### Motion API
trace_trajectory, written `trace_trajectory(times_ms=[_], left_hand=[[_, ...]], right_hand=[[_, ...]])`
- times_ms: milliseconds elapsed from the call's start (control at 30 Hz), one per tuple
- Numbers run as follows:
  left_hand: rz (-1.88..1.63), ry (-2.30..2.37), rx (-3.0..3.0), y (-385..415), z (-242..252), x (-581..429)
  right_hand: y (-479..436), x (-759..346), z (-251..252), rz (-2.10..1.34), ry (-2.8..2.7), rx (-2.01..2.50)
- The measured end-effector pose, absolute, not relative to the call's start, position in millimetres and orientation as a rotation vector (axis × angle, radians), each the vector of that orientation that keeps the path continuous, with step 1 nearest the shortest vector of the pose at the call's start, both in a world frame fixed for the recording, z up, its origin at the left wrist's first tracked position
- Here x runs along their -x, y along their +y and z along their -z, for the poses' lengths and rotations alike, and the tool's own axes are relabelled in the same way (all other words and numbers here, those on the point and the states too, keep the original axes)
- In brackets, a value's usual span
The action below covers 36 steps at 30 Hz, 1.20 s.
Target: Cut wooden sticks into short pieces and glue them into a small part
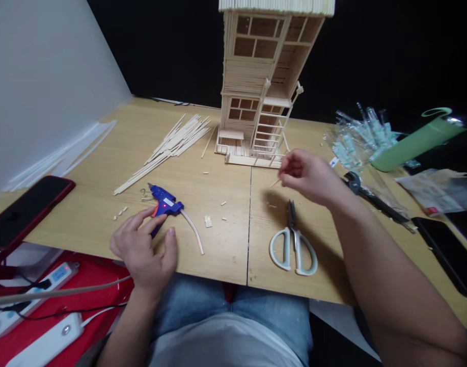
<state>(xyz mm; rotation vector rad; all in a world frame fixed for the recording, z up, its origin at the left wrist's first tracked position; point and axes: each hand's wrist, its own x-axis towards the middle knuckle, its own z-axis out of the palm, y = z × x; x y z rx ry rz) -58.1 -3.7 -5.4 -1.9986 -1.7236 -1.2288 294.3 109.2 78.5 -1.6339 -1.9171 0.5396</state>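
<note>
blue glue gun [165, 202] against left grip [143, 250]

I'm sitting at a craft desk [218, 250] in a hobby workspace. A glue gun [165, 203], scissors [296, 244], loose wooden sticks [175, 142] and a stick model house [256, 86] show it.

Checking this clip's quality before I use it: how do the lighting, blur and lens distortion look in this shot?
In the head view, wide-angle distortion makes the stick-built model house appear to lean and flare toward the top; the right hand looks slightly soft; its shadow falls softly on the wooden tabletop near the scissors; no strong glare shows there.
</note>
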Motion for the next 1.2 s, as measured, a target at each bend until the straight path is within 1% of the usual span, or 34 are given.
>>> trace_trajectory(times_ms=[33, 67, 100, 200, 367, 800, 1200], left_hand=[[1.227, -1.723, 2.006, -3.6, 5.4, 58.2], [1.227, -1.722, 2.009, -3.6, 5.5, 58.2], [1.230, -1.722, 2.006, -3.6, 5.6, 58.2], [1.259, -1.720, 1.987, -4.0, 5.7, 57.6], [1.282, -1.706, 1.993, -4.3, 4.6, 55.6], [1.300, -1.675, 2.022, -4.8, 7.1, 60.0], [1.333, -1.677, 2.011, -4.5, 8.4, 58.3]], right_hand=[[101.1, -277.5, -83.8, -0.751, -1.946, 1.463], [93.6, -260.8, -87.5, -0.879, -1.993, 1.343], [87.1, -244.7, -89.3, -0.912, -2.043, 1.266], [76.3, -204.9, -84.4, -0.865, -2.218, 1.144], [80.1, -175.9, -67.7, -0.774, -2.385, 1.107], [85.3, -161.9, -57.3, -0.605, -2.500, 1.012], [84.1, -162.4, -57.9, -0.644, -2.489, 1.011]])
